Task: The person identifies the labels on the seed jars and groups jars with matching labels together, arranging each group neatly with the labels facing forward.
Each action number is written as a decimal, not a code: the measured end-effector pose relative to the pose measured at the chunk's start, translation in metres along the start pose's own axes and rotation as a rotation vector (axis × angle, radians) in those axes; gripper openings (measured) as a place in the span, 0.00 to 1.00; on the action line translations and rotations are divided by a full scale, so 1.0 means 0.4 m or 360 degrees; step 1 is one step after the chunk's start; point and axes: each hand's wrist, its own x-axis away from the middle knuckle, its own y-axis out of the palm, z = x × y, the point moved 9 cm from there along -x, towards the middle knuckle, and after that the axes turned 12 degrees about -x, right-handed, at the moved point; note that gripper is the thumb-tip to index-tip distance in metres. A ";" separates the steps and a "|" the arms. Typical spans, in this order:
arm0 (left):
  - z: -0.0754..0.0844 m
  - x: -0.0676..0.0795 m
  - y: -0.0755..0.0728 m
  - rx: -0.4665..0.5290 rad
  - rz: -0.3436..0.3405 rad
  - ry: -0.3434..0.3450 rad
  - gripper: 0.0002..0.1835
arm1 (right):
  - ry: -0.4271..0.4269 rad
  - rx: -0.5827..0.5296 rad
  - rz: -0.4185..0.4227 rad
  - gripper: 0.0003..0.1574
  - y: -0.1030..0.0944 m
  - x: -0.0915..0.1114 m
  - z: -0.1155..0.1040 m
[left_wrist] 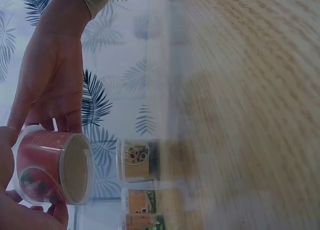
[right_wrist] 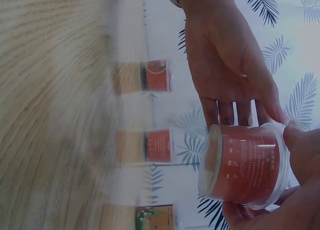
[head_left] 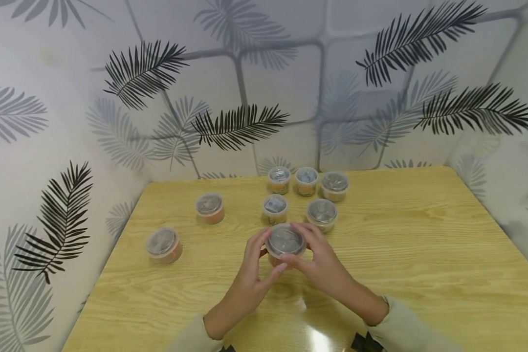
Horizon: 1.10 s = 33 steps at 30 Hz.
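Between both hands is a red-labelled round tub (head_left: 286, 242) with a clear lid, held upright over the table. My left hand (head_left: 248, 278) grips its left side, thumb at the front and fingers round the back. The right hand (head_left: 327, 269) grips the other side, its thumb near the lid's front edge. In the left wrist view the red tub (left_wrist: 42, 165) shows a fruit picture and its pale bottom, raised off the tabletop. White print covers the label side of the tub (right_wrist: 247, 165) in the right wrist view.
Two similar red tubs, a nearer one (head_left: 165, 247) and a farther one (head_left: 210, 208), stand at the left. Behind the hands several yellow-orange tubs (head_left: 307, 183) stand grouped, the nearest a wider tub (head_left: 322, 215). The wooden table (head_left: 422, 244) meets a leaf-patterned wall (head_left: 281, 88).
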 end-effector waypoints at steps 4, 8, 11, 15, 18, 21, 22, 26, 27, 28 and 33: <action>-0.010 -0.001 0.004 0.0011 0.0026 -0.0055 0.40 | 0.0018 -0.0020 -0.0027 0.39 0.012 -0.001 -0.006; -0.029 -0.001 0.000 0.0017 0.0073 -0.0154 0.41 | 0.0007 -0.0030 -0.0072 0.36 0.025 0.001 -0.017; -0.048 -0.002 -0.012 0.0079 0.0106 -0.0241 0.42 | 0.0001 -0.0057 -0.0093 0.33 0.029 0.002 -0.022; -0.054 -0.004 -0.032 0.0255 0.0103 -0.0283 0.42 | -0.0028 -0.0167 -0.0085 0.31 0.023 0.002 -0.024; -0.022 -0.008 -0.049 0.0373 0.0074 -0.0250 0.41 | -0.0033 -0.0275 -0.0071 0.31 0.016 -0.001 -0.017; 0.007 -0.012 -0.051 0.0485 0.0008 -0.0264 0.41 | 0.0015 -0.0404 -0.0082 0.33 0.016 -0.003 -0.004; 0.017 -0.012 -0.051 0.0520 -0.0014 -0.0261 0.41 | 0.0039 -0.0446 -0.0101 0.34 0.018 -0.004 -0.001; 0.028 -0.012 -0.044 0.0602 -0.0057 -0.0235 0.41 | 0.0147 -0.0579 -0.0190 0.38 0.034 0.000 0.008; 0.030 -0.013 -0.045 0.0601 -0.0055 -0.0218 0.41 | 0.0169 -0.0600 -0.0206 0.39 0.036 0.001 0.009; 0.032 -0.013 -0.046 0.0593 -0.0055 -0.0200 0.41 | 0.0188 -0.0610 -0.0214 0.40 0.038 0.003 0.009; 0.022 -0.016 -0.060 0.0559 0.0009 -0.0219 0.40 | 0.0190 -0.0649 -0.0200 0.38 0.029 0.006 -0.002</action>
